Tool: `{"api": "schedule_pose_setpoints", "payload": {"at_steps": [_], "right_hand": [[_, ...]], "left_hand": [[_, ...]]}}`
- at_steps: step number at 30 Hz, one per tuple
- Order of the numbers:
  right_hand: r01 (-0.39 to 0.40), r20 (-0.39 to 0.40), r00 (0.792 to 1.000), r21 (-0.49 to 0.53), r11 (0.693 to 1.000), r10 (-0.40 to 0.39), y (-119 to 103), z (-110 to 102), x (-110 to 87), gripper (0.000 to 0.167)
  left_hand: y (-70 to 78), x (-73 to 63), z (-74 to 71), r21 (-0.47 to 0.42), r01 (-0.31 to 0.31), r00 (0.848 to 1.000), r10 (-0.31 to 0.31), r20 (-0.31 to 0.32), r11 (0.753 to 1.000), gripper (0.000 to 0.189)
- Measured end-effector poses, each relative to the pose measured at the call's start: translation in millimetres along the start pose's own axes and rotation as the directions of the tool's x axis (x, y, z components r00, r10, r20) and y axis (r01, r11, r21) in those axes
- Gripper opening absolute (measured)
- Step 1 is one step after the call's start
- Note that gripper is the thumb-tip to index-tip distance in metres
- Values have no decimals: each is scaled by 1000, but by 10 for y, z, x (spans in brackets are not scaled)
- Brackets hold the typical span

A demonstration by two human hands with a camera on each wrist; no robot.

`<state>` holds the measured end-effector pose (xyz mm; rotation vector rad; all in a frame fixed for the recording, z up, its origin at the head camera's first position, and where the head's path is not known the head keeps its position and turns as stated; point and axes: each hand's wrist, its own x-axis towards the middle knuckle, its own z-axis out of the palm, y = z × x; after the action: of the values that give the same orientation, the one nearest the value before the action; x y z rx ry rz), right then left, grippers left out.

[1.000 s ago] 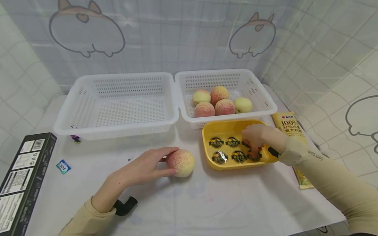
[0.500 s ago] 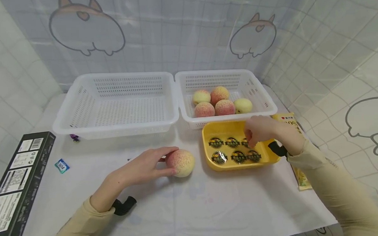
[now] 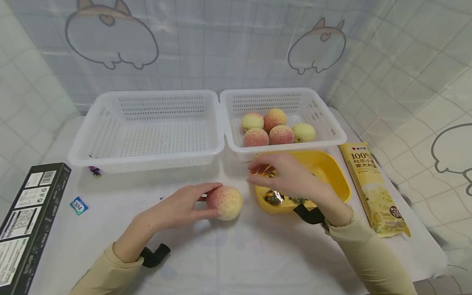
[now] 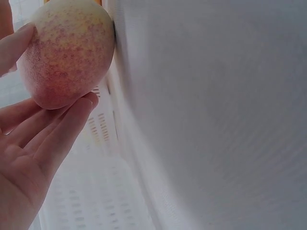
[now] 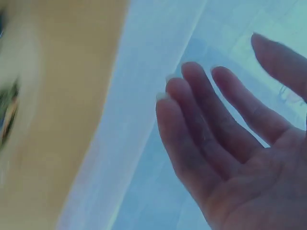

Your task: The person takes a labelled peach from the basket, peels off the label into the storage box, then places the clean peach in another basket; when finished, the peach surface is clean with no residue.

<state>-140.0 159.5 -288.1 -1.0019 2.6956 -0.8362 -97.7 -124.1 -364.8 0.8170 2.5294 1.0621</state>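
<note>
On the white-covered table lies a red-and-yellow peach, held at its left side by the thumb and fingers of my left hand. The left wrist view shows the thumb on one side of that peach and the fingertips against its underside. My right hand is over the left part of a yellow tray, thumb and fingers spread. No object shows in the right hand in its wrist view. Dark round stickers on a clear sheet lie in the tray, partly hidden by this hand.
Behind the tray, a white basket holds several peaches. Another white basket stands to its left. A yellow pasta packet lies at right, a long black box at left, near a small blue packet.
My right hand has moved left from the right part of the yellow tray toward the peach, and its fingers have opened out. The left hand and its peach have stayed in place.
</note>
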Motion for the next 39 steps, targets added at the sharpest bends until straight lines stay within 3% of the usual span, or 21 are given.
{"api": "schedule_pose_setpoints", "payload": {"at_steps": [2, 7, 12, 16, 19, 23, 26, 28, 29, 33, 36, 39], "right_hand": [[6, 41, 999, 27, 1000, -7, -77, 138, 22, 28], [-21, 104, 994, -32, 999, 24, -165, 412, 44, 45], [11, 148, 989, -79, 997, 1, -162, 555, 64, 49], [21, 178, 984, -111, 994, -1, -139, 604, 61, 51], [23, 198, 980, -126, 992, 3, -137, 611, 46, 55], [36, 216, 976, -127, 991, -8, -140, 618, 38, 54], [32, 227, 974, -119, 992, -4, -149, 617, 37, 53], [27, 244, 970, -105, 994, 0, -155, 619, 34, 52], [28, 252, 968, -98, 995, -2, -153, 625, 34, 51], [50, 266, 964, -56, 997, -34, -154, 660, 26, 51], [78, 263, 963, -42, 996, -64, -163, 688, 16, 56], [95, 269, 960, -68, 993, -74, -180, 700, 3, 69]], "left_hand": [[-8, 1, -10, -3, -2, 1000, 2, 1, 1000, 69], [-20, 9, -21, -19, -18, 1000, 18, -5, 1000, 67], [-34, 9, -25, -11, -24, 999, 24, -23, 1000, 64], [-42, -16, -57, 7, 12, 1000, -11, -23, 1000, 69], [-51, -80, -152, 20, 76, 997, -75, -35, 997, 72], [-61, -177, -368, 11, 101, 989, -99, -113, 995, 63], [-80, -274, -557, 28, 79, 971, -71, -227, 996, 55], [-104, -365, -693, 63, 90, 943, -65, -327, 994, 53], [-131, -417, -766, 80, 110, 921, -72, -382, 991, 53], [-359, -641, -1086, 137, 271, 808, -148, -570, 953, 63], [-649, -817, -1289, 114, 400, 728, -240, -642, 909, 79], [-936, -987, -1405, 37, 488, 674, -350, -650, 872, 96]]}}
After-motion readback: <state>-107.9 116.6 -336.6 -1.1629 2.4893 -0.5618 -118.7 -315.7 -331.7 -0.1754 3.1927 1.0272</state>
